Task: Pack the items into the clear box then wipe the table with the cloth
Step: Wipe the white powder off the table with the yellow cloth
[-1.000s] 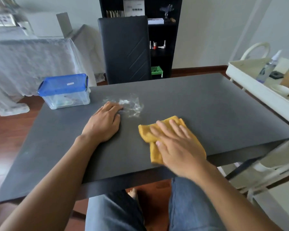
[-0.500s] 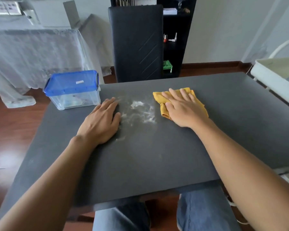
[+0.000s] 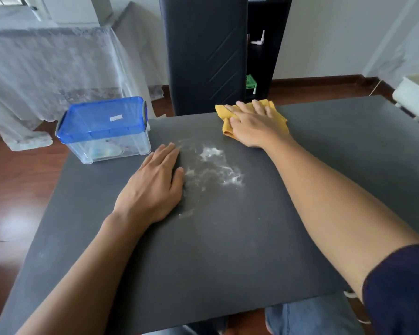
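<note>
My right hand (image 3: 254,125) presses flat on the yellow cloth (image 3: 224,117) at the far edge of the dark grey table (image 3: 228,250). My left hand (image 3: 153,187) lies flat, palm down, on the table near its left side. Between the two hands a white powdery smear (image 3: 213,168) covers the tabletop. The clear box (image 3: 104,131) with its blue lid closed stands at the far left corner, with a few items dimly visible inside.
A tall black chair back (image 3: 203,54) stands right behind the table's far edge. A black shelf (image 3: 264,44) is behind it. A white tray-like rim (image 3: 414,95) sits off the right side. A draped white cloth (image 3: 46,68) covers furniture at the left.
My right hand has slid the yellow cloth from the near middle of the table away to the far edge, past the white smear. The left hand has stayed flat in place.
</note>
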